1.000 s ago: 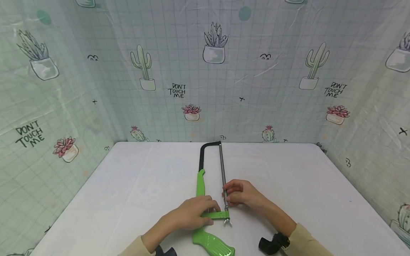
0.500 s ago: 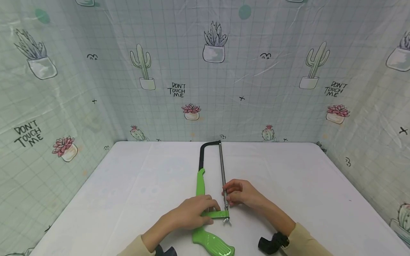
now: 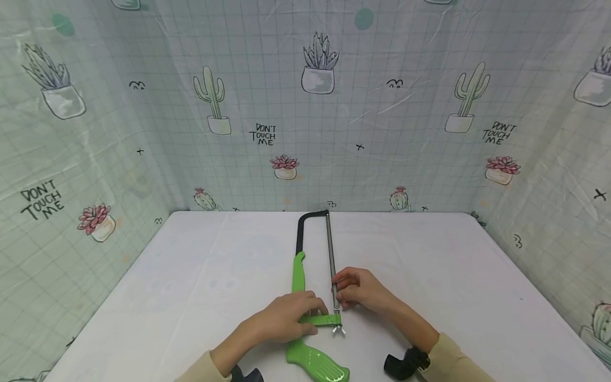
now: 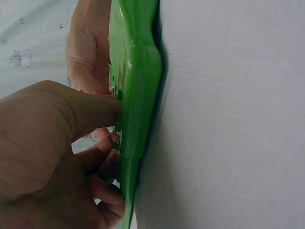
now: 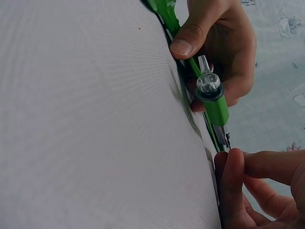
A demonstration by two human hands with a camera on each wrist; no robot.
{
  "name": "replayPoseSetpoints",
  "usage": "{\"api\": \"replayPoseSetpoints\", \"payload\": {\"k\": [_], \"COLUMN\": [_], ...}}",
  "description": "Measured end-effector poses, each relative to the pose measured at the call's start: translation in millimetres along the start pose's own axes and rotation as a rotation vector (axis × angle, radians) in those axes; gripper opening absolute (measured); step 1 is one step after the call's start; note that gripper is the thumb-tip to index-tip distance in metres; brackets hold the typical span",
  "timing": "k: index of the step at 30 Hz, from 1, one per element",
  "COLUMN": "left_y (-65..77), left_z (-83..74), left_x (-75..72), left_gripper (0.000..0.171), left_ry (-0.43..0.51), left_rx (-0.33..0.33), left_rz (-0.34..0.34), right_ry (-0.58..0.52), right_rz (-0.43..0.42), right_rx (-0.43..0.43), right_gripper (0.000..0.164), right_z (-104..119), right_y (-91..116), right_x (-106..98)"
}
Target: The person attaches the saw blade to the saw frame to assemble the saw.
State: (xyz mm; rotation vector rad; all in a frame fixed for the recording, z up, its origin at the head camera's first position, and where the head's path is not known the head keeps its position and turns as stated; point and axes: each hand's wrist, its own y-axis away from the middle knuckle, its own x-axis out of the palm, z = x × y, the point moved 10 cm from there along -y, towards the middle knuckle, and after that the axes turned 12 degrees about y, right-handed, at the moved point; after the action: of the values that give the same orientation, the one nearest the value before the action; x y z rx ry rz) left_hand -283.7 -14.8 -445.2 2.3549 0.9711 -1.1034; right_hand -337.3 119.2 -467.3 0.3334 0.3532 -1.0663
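Observation:
A hacksaw point(image 3: 298, 276) with a green handle point(image 3: 319, 365) and black front bow lies on the white table, its bow pointing away. My left hand point(image 3: 291, 317) grips the frame at the short green cross arm point(image 3: 326, 320), thumb on the near side and fingers over the far side. With thumb and fingertips, my right hand point(image 3: 366, 289) pinches the grey blade point(image 3: 330, 239) close to its near end. A wing nut point(image 3: 338, 330) sticks out below the cross arm; in the right wrist view this wing nut point(image 5: 208, 82) faces the camera, between both hands.
The white table point(image 3: 215, 276) reaches back to a curtain point(image 3: 286, 106) printed with cacti, which also hangs at both sides. Black wrist mounts point(image 3: 406, 364) sit at the sleeve cuffs, close above the table's near part.
The wing nut shows its wings at a slightly different angle. Both hands keep their places on the hacksaw, and the hacksaw stays where it was.

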Motion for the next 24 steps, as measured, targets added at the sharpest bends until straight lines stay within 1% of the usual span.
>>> {"api": "replayPoseSetpoints", "payload": {"k": [8, 13, 18, 21, 24], "left_y": [0.9, 1.2, 2.2, 2.3, 2.9], "left_z": [1.4, 0.4, -0.5, -0.1, 1.4], "left_x": [1.1, 1.1, -0.3, 0.2, 0.3], "left_gripper": [0.028, 0.027, 0.027, 0.026, 0.027], "left_ry": [0.006, 0.000, -0.007, -0.009, -0.014], "left_rx": [-0.005, -0.004, 0.000, -0.005, -0.011], "left_rz": [0.003, 0.001, -0.008, -0.010, -0.013], "right_ry": [0.013, 0.014, 0.000, -0.010, -0.005], "right_rz": [-0.017, -0.025, -0.006, 0.023, 0.066], "right_rx": [0.024, 0.047, 0.104, 0.137, 0.146], "right_gripper": [0.041, 0.034, 0.030, 0.032, 0.034], "right_z": [0, 1, -1, -4, -6], "right_y": [1, 3, 9, 14, 20], "right_x": [1, 0, 1, 2, 5]}}
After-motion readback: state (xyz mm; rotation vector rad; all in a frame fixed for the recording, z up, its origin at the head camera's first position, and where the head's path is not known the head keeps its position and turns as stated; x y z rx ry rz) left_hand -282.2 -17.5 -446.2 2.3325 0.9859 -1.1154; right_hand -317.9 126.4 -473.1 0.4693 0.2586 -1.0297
